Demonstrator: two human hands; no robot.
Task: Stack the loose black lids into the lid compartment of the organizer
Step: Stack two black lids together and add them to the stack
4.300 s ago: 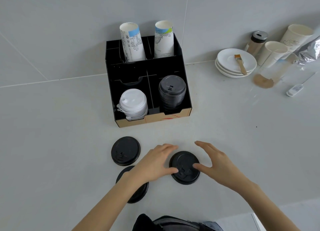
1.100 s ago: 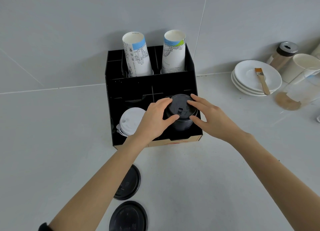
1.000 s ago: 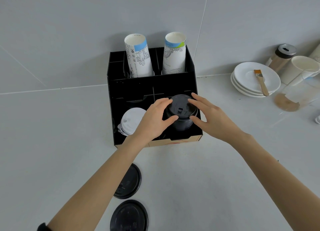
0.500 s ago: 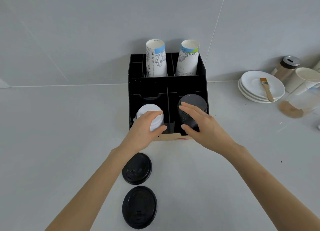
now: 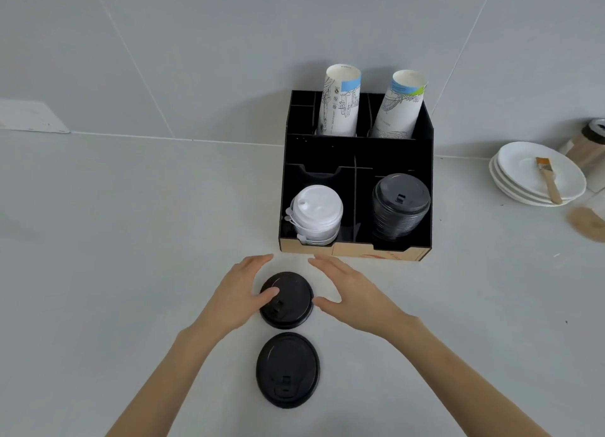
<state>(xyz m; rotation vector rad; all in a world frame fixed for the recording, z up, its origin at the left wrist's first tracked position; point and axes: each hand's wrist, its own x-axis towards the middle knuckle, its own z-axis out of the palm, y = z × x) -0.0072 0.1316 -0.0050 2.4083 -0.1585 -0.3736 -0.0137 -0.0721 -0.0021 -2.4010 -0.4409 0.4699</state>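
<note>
Both hands sit at lower centre, spread wide: left hand [image 5: 236, 292] with its thumb on the upper loose black lid [image 5: 286, 300], right hand [image 5: 352, 295] just beside its rim. 2 loose lids lie flat; the second [image 5: 287, 370] is below. Above them the organizer [image 5: 357, 156] holds 1 black lid stack [image 5: 400, 205], 1 white lid stack [image 5: 316, 214] and 2 cup stacks [image 5: 339, 101]. 3 saucers [image 5: 537, 179] with 1 brush [image 5: 548, 180] sit right.

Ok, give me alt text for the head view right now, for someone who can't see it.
Both hands close around a loose black lid on a pale counter, left hand touching it, right hand beside it. A second loose lid lies nearer the person. Behind stands a black organizer holding a black lid stack, white lids and two paper cup stacks.
</note>
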